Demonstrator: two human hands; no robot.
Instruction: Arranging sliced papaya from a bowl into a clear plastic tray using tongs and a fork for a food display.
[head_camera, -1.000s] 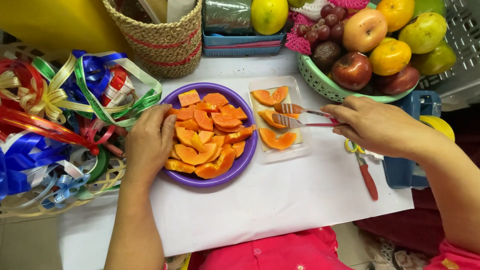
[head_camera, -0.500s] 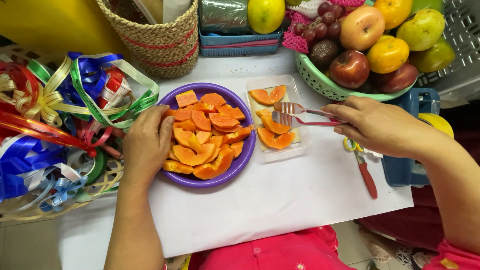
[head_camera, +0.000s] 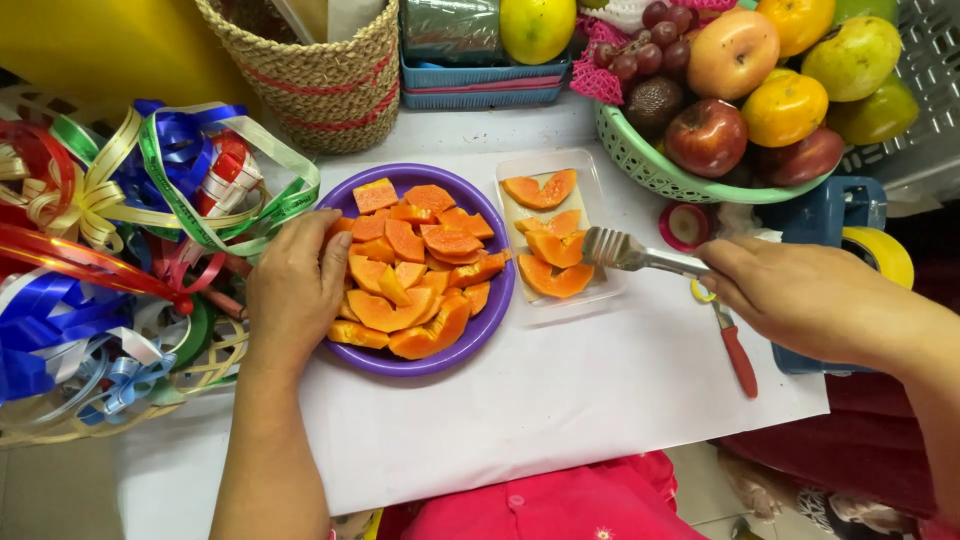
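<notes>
A purple plate (head_camera: 492, 310) piled with orange papaya pieces (head_camera: 415, 270) sits on white paper. My left hand (head_camera: 293, 290) rests flat on the plate's left rim, touching the pieces there. My right hand (head_camera: 800, 295) grips metal tongs (head_camera: 630, 253), whose tips hover over a clear plastic tray (head_camera: 600, 195) just right of the plate. The tray holds a few papaya slices (head_camera: 548, 245). The tongs' jaws are nearly together and hold no fruit.
A green basket of fruit (head_camera: 700, 185) stands at the back right, a woven basket (head_camera: 320, 75) at the back left. Coloured ribbons (head_camera: 110, 250) lie heaped on the left. A red-handled peeler (head_camera: 738, 355) lies under my right hand. A blue container (head_camera: 830, 215) stands at right.
The tongs have drawn back to the right, off the papaya slices in the tray. My left hand has stayed on the plate's rim.
</notes>
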